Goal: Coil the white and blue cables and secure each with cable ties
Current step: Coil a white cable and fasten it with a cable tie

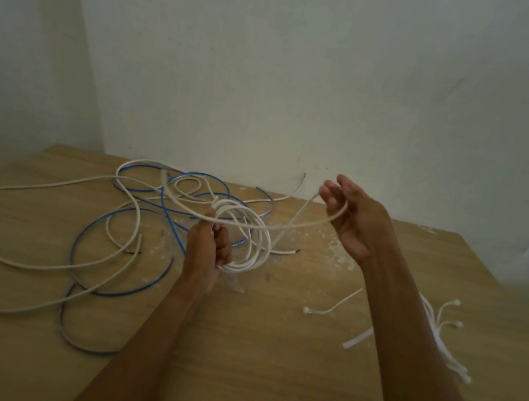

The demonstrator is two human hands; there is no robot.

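Bench (pixel 264 366): pale wood-grain top, set in a corner where plain off-white walls (pixel 311 69) meet. White crumbs (pixel 335 248) and dust are scattered on it, between the two sets of fingers and below them.

Left hand (pixel 207 246) – fingers clenched round a gathered coil of the white cable (pixel 251 243), held up off the bench. Right hand (pixel 354 214) is raised to the right of the coil, its fingers loosely hooked round one strand of the same cable, which arcs back to the coil.

The rest of the white cable trails loose to the left of the left fingers and beyond them. It is tangled with the blue cable (pixel 203 175), which lies uncoiled in wide loops.

Cable ties (pixel 442 336) lie bunched on the bench, nearer than the right fingers and to their right, partly hidden by the forearm. One lies apart, between the forearms.
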